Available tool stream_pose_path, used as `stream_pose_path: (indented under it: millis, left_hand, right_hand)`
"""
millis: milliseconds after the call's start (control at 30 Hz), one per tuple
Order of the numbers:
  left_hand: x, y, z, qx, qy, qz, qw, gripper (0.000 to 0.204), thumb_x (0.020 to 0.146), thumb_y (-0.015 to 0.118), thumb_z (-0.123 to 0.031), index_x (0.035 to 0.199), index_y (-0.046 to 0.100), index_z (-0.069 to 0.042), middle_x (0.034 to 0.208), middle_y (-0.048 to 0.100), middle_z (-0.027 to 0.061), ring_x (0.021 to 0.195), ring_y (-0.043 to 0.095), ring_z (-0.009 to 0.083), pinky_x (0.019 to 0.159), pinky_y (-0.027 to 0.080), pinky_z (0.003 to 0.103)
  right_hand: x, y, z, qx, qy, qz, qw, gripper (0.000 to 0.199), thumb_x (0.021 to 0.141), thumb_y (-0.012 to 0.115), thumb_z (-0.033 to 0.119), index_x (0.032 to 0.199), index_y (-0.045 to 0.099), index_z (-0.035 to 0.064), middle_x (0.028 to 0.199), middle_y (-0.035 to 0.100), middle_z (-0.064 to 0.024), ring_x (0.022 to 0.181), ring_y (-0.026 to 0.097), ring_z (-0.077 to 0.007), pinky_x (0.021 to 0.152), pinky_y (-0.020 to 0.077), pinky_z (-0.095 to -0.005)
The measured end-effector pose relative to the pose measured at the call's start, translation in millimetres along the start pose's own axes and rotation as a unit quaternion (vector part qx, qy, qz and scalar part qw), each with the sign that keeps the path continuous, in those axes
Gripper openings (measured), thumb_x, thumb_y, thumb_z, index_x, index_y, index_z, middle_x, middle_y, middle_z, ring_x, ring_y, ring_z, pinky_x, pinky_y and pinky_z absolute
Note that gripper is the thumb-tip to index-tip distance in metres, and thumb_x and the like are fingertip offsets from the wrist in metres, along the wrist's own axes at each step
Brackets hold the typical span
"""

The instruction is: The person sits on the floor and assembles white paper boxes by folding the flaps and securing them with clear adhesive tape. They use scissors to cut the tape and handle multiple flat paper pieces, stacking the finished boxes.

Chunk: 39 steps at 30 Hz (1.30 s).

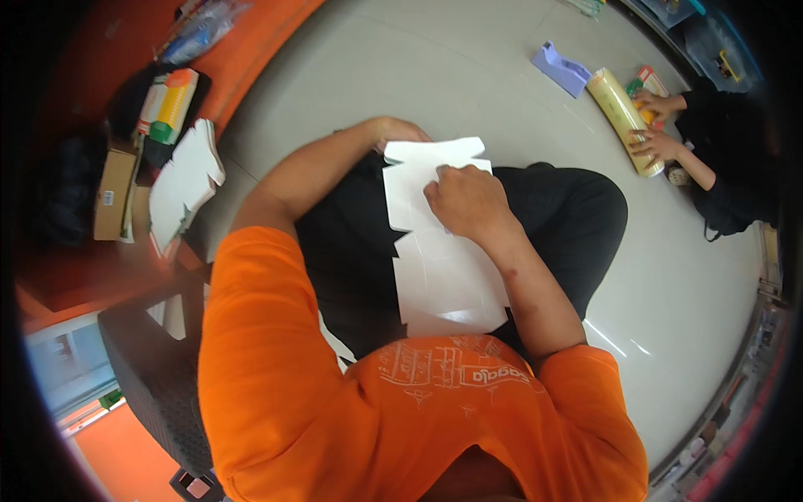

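A flat white die-cut cardboard sheet [447, 272] with notched edges lies across my lap, over black trousers. My right hand [465, 201] presses down on its upper part with the fingers curled onto the card. My left hand [400, 131] is at the sheet's far top-left corner, partly hidden behind it, gripping that edge. Both my forearms come out of orange sleeves.
A stack of white folded card blanks [186, 180] lies at the left on an orange surface, beside small boxes [113, 194]. At the upper right another person's hands [657, 125] hold a yellow roll [621, 113] on the pale floor, near a purple object [560, 69]. A dark chair [155, 376] is lower left.
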<state>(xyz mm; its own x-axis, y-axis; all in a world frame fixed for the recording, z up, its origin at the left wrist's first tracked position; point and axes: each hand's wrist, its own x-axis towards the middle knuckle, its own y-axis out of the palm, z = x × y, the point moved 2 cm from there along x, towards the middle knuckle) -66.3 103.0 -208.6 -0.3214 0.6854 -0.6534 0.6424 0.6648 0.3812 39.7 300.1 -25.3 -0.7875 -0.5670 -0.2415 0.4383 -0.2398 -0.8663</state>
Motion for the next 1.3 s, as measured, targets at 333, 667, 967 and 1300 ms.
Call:
stream_pose_path:
  millis: [333,667,967,1300]
  left_hand:
    - [-37,25,-29,0.006,-0.019,-0.041,0.999,0.05,0.089,0.068,-0.037,0.118,0.067,0.004,0.11,0.071,0.0112,0.099,0.065,0.0168,0.088,0.051,0.028]
    - [-45,32,-32,0.112,-0.007,-0.062,0.992,0.04,0.089,0.072,-0.03,0.114,0.069,0.001,0.109,0.071,0.0089,0.092,0.066,0.0164,0.08,0.053,0.031]
    - [-50,38,-39,0.182,0.013,-0.091,0.979,0.043,0.09,0.07,-0.032,0.114,0.069,0.004,0.106,0.071,0.012,0.089,0.067,0.0165,0.072,0.055,0.03]
    - [-46,38,-37,0.24,-0.024,-0.084,0.967,0.065,0.082,0.077,-0.044,0.12,0.065,0.007,0.107,0.07,0.0142,0.093,0.066,0.0195,0.076,0.053,0.029]
  right_hand:
    - [4,15,0,0.027,0.025,0.032,0.999,0.034,0.091,0.052,0.027,0.087,0.069,-0.0026,0.081,0.07,-0.0253,0.079,0.069,-0.0419,0.077,0.0551,-0.0478]
    - [3,4,-2,0.027,-0.003,0.056,0.998,0.037,0.092,0.051,0.027,0.099,0.069,-0.0045,0.086,0.071,-0.0223,0.084,0.07,-0.0375,0.081,0.0542,-0.0475]
    - [-18,7,8,0.025,0.005,-0.015,1.0,0.03,0.089,0.054,0.02,0.098,0.067,-0.0049,0.086,0.071,-0.023,0.083,0.07,-0.0388,0.079,0.0539,-0.0473]
    - [-6,10,7,0.034,0.025,0.045,0.998,0.029,0.089,0.052,0.019,0.081,0.067,-0.004,0.077,0.069,-0.0234,0.076,0.069,-0.0402,0.073,0.0545,-0.0471]
